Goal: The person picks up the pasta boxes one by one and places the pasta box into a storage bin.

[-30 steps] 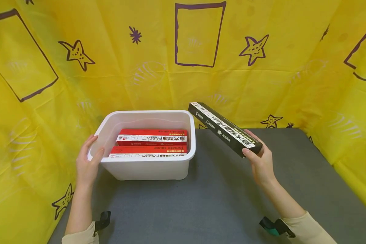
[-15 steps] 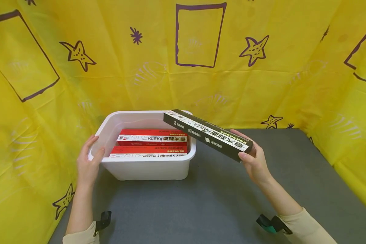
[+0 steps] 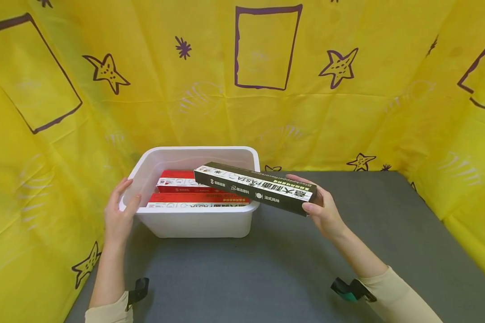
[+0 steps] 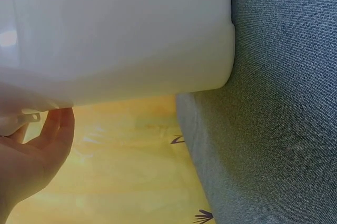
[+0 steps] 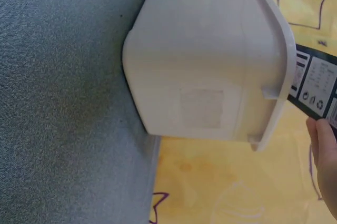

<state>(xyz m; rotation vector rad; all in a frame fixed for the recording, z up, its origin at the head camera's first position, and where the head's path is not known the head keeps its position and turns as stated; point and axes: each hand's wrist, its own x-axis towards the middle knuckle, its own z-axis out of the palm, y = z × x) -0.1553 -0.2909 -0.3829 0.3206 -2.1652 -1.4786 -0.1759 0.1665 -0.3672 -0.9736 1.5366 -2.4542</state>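
Note:
A black pasta box (image 3: 254, 186) with a white band is tilted over the right rim of a white plastic bin (image 3: 194, 224), its far end lower-left above the bin's inside. My right hand (image 3: 321, 206) grips the box by its near right end, thumb in front and fingers behind. In the right wrist view the printed underside of the black box (image 5: 316, 84) juts past the bin's rim. My left hand (image 3: 121, 208) holds the bin's left rim, thumb inside and fingers outside. Two red pasta boxes (image 3: 198, 198) lie inside the bin, partly covered by the black box.
The bin stands on a grey cloth-covered table (image 3: 226, 278). Yellow curtain (image 3: 210, 112) with starfish drawings encloses the back and both sides. Each forearm wears a black strap (image 3: 139, 290) near the sleeve.
The black box has moved left and down in my right hand, from right of the bin to over its opening. My left hand stays on the rim.

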